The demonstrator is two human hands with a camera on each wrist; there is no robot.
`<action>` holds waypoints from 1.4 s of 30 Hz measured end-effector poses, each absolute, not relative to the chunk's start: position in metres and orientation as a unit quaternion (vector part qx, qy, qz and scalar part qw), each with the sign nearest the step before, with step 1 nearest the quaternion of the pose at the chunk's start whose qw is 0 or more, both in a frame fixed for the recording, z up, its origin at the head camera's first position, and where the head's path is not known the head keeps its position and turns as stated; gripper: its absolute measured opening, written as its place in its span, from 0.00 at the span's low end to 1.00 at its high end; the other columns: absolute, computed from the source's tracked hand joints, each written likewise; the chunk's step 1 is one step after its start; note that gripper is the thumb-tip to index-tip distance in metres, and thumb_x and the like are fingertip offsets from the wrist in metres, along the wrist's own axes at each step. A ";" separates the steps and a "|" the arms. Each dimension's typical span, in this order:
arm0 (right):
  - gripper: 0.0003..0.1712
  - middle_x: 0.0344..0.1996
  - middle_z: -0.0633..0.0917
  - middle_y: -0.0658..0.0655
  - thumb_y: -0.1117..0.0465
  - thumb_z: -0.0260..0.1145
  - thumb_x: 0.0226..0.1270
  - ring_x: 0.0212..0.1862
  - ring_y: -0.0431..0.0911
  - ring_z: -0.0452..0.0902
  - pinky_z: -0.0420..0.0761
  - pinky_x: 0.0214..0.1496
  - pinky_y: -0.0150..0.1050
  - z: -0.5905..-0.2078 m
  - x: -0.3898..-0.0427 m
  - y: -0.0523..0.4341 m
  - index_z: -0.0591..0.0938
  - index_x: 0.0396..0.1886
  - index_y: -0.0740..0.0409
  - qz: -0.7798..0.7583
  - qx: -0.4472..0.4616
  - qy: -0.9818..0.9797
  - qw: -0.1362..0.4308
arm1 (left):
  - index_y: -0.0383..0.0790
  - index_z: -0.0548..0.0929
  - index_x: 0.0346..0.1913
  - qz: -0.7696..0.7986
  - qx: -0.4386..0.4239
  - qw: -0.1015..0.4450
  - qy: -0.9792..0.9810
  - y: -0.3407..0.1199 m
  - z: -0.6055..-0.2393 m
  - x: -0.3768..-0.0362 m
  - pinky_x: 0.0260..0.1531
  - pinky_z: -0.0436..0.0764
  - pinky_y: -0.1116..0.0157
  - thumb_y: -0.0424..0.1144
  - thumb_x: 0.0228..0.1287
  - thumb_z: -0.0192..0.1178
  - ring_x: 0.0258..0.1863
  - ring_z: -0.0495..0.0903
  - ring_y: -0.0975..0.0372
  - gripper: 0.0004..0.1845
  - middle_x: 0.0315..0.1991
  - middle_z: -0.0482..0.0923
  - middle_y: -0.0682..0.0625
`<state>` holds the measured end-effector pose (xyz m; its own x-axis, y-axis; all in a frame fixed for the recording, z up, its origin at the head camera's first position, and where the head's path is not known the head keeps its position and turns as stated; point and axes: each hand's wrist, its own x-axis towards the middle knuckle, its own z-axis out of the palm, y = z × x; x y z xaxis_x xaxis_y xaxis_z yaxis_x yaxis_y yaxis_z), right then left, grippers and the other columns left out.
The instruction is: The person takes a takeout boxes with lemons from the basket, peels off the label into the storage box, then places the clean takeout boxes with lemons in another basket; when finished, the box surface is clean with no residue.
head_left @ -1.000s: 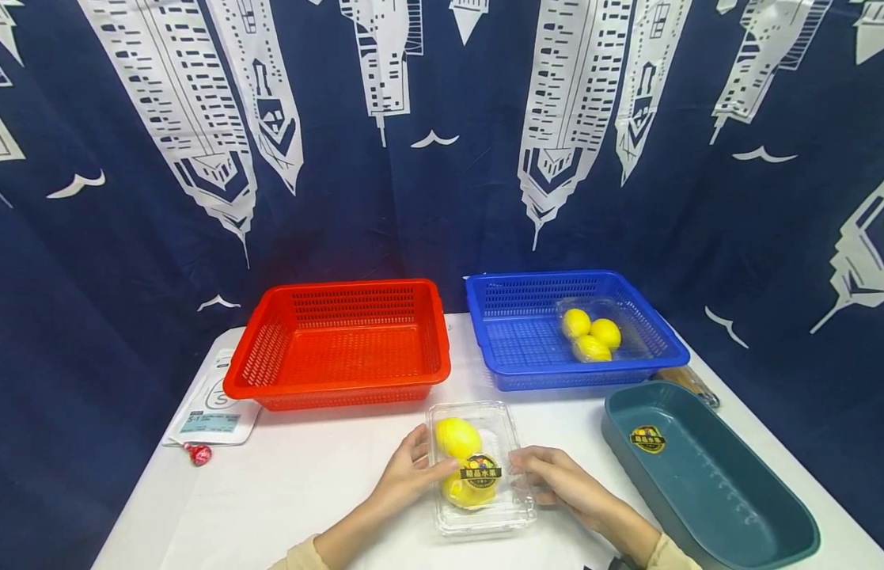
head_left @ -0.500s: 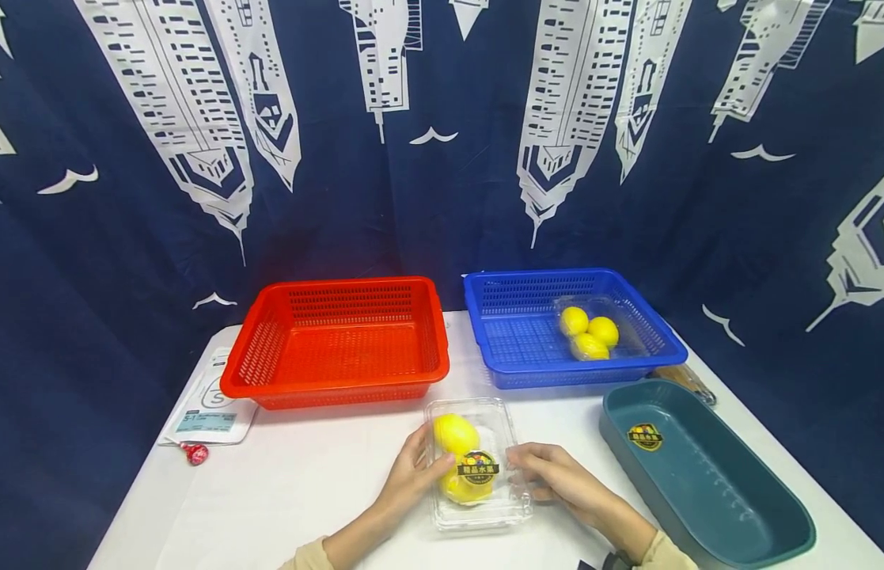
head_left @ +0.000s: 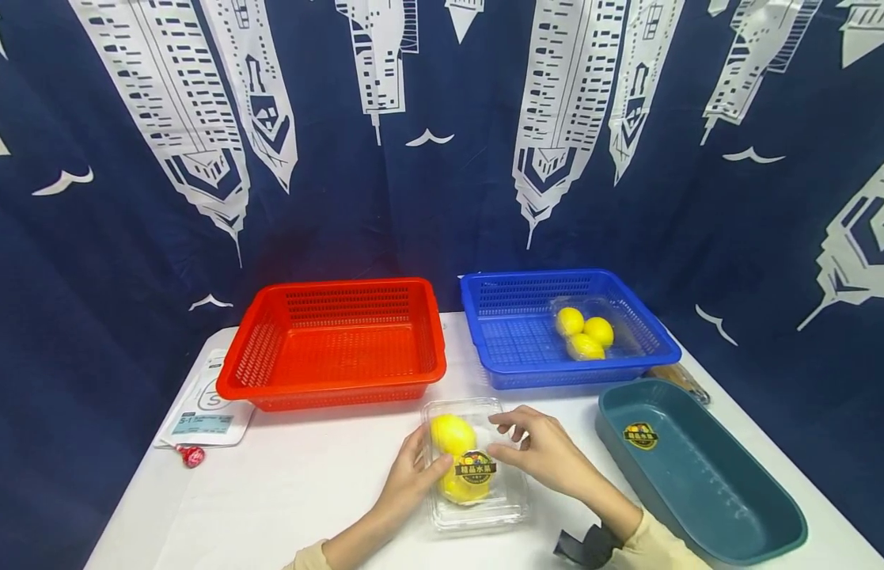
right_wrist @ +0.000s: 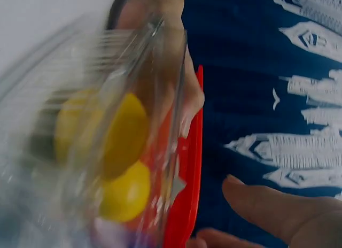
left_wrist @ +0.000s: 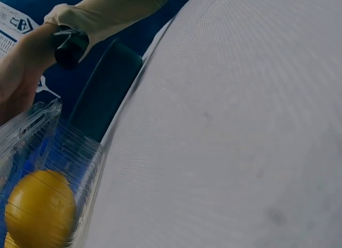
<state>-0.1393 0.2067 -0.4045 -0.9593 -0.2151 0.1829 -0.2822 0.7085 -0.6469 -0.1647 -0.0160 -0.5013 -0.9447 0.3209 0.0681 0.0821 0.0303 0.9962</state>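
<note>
My right hand (head_left: 551, 457), thumb and fingers parted and gripping nothing, has the clear box (head_left: 497, 492) at its nine o'clock, long axis roughly twelve to six, the nine-o'clock side held by my nearer left hand (head_left: 410, 480), lemons (head_left: 452, 434) inside under a round label (head_left: 475, 467).

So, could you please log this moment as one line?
left hand: holds clear fruit box | right hand: over it, holding nothing | blue basket: another fruit box

Clear labelled box (head_left: 507, 495), yellow lemons (head_left: 452, 434) inside, on white table (head_left: 292, 483).
</note>
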 end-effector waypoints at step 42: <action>0.08 0.23 0.83 0.44 0.64 0.77 0.47 0.24 0.29 0.71 0.73 0.29 0.26 -0.398 -0.152 0.184 0.87 0.29 0.54 0.272 0.245 -0.930 -0.009 | 0.27 0.55 0.73 0.670 0.154 0.077 0.722 -0.017 -0.503 -0.166 0.70 0.62 0.44 0.44 0.65 0.61 0.71 0.57 0.35 0.41 0.72 0.54 0.29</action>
<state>-0.1516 0.1844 -0.3981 -0.8801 -0.4600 0.1175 -0.4507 0.7318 -0.5113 -0.1657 -0.0167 -0.5033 -0.9409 0.3252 0.0950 0.1188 0.0541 0.9915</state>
